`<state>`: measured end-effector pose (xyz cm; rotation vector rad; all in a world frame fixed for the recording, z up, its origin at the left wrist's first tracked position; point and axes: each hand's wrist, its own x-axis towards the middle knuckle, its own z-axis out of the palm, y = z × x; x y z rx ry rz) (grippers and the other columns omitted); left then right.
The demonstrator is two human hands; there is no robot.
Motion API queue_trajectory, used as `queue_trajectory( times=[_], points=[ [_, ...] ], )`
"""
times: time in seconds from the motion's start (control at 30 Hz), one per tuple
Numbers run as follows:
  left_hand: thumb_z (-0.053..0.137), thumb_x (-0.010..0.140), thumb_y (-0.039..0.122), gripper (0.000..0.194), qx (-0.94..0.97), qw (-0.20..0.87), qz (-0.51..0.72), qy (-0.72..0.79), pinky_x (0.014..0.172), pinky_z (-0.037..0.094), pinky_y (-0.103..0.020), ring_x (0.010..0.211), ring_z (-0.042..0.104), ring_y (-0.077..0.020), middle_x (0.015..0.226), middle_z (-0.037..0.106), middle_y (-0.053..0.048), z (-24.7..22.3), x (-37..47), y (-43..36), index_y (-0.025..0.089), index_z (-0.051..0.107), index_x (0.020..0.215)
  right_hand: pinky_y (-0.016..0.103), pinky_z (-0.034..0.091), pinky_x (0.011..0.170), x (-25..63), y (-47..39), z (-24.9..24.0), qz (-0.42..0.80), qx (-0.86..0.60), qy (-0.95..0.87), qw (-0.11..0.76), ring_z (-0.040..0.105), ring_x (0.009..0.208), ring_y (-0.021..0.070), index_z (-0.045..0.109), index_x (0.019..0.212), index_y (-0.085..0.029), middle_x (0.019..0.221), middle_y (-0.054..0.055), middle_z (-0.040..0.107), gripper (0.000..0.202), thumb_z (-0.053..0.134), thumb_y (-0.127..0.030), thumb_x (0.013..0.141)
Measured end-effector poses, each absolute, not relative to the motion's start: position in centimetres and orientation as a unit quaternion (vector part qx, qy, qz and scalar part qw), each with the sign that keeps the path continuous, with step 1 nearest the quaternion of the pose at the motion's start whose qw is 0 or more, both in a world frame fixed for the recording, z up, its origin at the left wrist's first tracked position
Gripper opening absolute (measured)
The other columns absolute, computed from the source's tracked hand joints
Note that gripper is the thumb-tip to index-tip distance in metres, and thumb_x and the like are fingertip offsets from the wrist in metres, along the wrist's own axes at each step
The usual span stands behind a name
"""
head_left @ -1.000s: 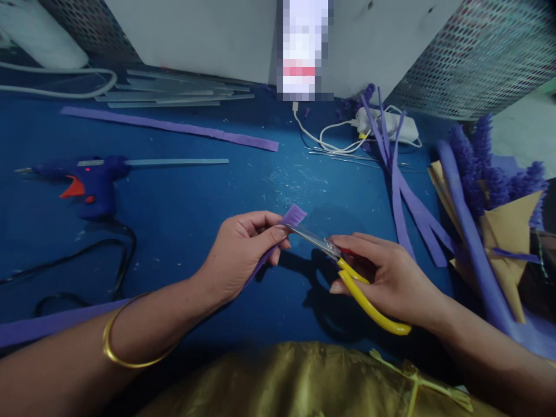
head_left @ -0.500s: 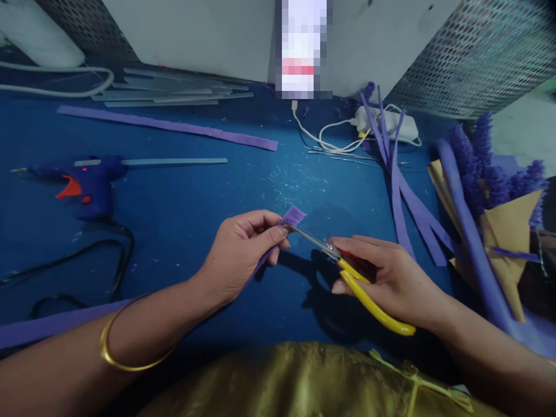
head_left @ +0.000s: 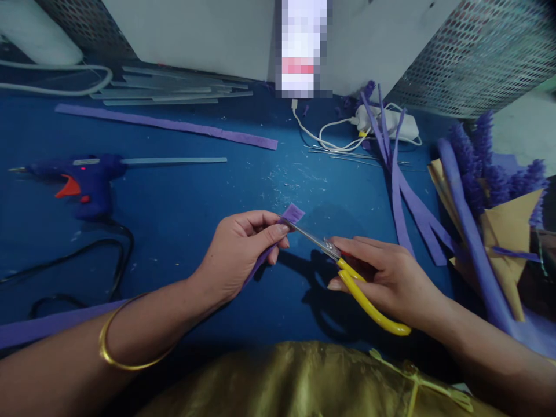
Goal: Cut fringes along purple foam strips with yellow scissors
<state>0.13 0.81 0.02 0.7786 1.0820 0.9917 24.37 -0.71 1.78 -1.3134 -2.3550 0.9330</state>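
Near the middle of the blue table, my left hand [head_left: 245, 249] pinches a purple felt strip [head_left: 294, 214] between thumb and fingers. A short end of the strip sticks out past the fingertips, and the rest runs down beneath the hand. My right hand [head_left: 386, 266] is closed on yellow-handled scissors [head_left: 376, 313]. The scissor blades point left and lie across the strip right by my left thumb. Whether the blades have cut into the strip cannot be made out.
A blue glue gun [head_left: 93, 182] with a glue stick lies at left. Behind it are a purple strip [head_left: 169, 124] and loose glue sticks [head_left: 174, 90]. More felt strips [head_left: 403, 191], a white power strip [head_left: 397, 124] and a wrapped purple bouquet [head_left: 499, 191] are at right.
The scissor blades have shifted slightly up and left across the strip, and the handles look a little closer together. Both hands have otherwise barely moved.
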Motion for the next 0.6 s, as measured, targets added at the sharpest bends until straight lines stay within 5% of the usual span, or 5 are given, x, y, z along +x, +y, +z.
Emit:
queue_trajectory(
  times=[0.6],
  points=[
    [0.073,0.082,0.023,0.015,0.34,0.685,0.428,0.483,0.045,0.038,-0.014,0.044,0.051,-0.0033,0.061,0.067,0.002,-0.1,0.08,0.77,0.016,0.071,0.069,0.028,0.044,0.059,24.22,-0.75,1.48,0.33,-0.474,-0.804,0.14,0.06,0.067,0.0162,0.07,0.116,-0.021,0.084,0.003,0.067,0.046,0.068,-0.056,0.087]
  ],
)
